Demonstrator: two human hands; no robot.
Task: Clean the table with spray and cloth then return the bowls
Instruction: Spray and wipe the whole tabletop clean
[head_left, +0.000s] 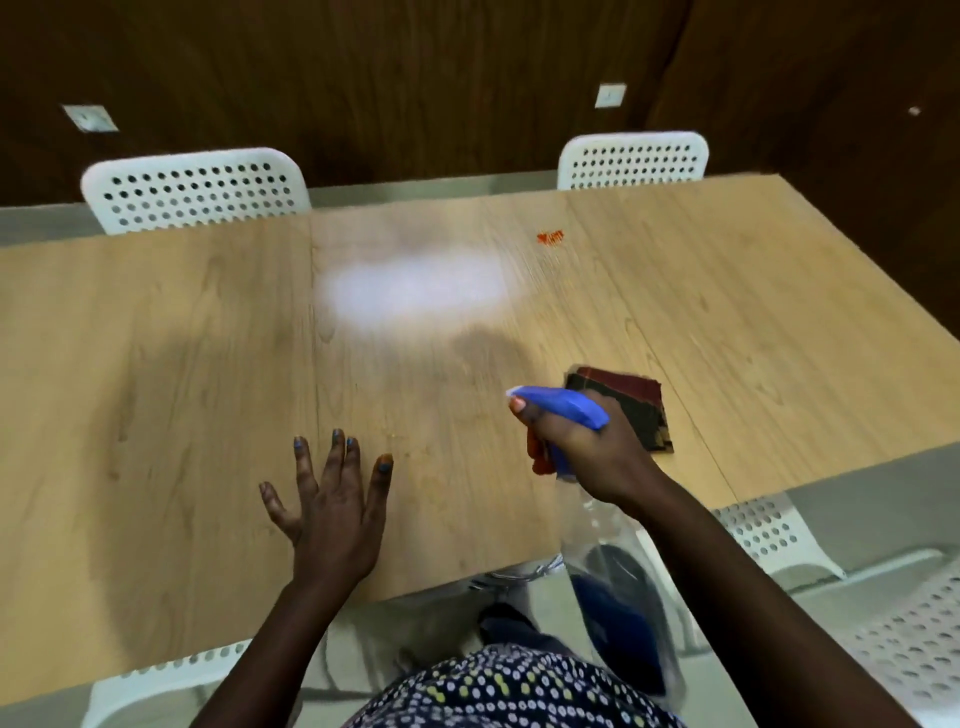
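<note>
While my right hand (576, 441) is wrapped round the neck of the spray bottle (613, 587), forefinger up along its blue head with the nozzle facing across the desk (156, 364), I take it I'm at the spraying step, with nothing wiped yet. My left hand (332, 504) lies flat on the desk to the left of the bottle, fingers spread and holding nothing, probably to steady me as I lean in. Just beyond the bottle's head the dark folded cloth (631, 410) rests on the desk, handy for the wipe. Farther from the bottle, toward the far edge, sits a small red stain (550, 238); left of that stain is a pale glare patch, and I cannot tell whether it is wet spray or only reflected light. Blur smears the bottle's clear body, so its fill level is unclear. No bowls show anywhere. White perforated chairs (197, 189) stand past the far edge.
</note>
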